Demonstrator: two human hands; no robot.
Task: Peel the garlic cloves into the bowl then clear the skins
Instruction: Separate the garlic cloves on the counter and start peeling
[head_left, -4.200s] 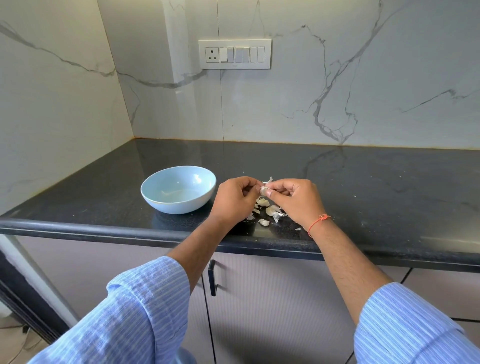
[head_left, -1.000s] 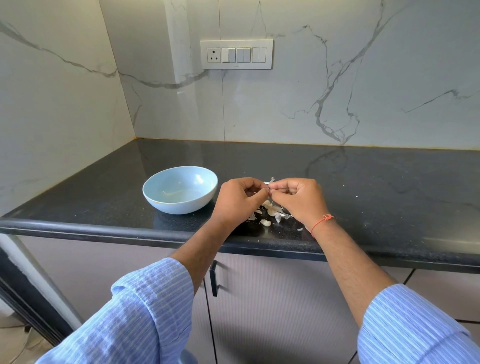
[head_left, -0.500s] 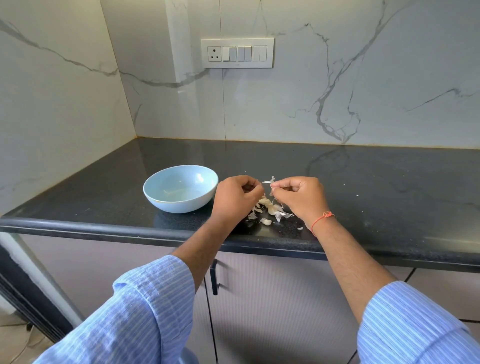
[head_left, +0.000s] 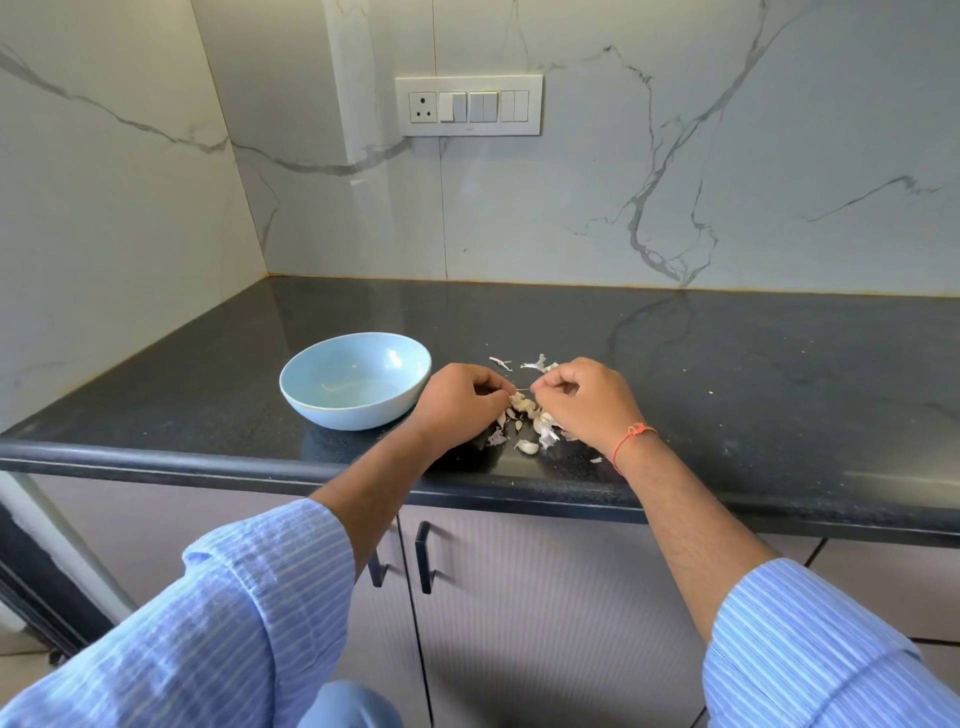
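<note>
A pale blue bowl (head_left: 343, 415) stands on the black counter and looks empty apart from a faint smear. Just right of it lies a small pile of garlic cloves (head_left: 525, 405) mixed with papery skins (head_left: 546, 439). My left hand (head_left: 460, 405) and my right hand (head_left: 589, 402) hover low over the pile, fingertips almost meeting. The left hand's curled fingers grip a garlic clove that is mostly hidden. My right hand pinches a thin strip of skin (head_left: 522, 389) stretched between the two hands. Two loose skin scraps (head_left: 540, 365) lie just behind the hands.
The black counter (head_left: 727, 374) runs right and back to a marble wall with a switch panel (head_left: 469, 105). A marble side wall closes the left. Tiny skin flecks (head_left: 596, 460) lie near the rounded front edge. Cabinet doors with black handles (head_left: 423, 558) are below.
Both hands have dropped a little toward the pile and drawn slightly apart, the right one pulling a strip of skin off the clove. The bowl has not moved.
</note>
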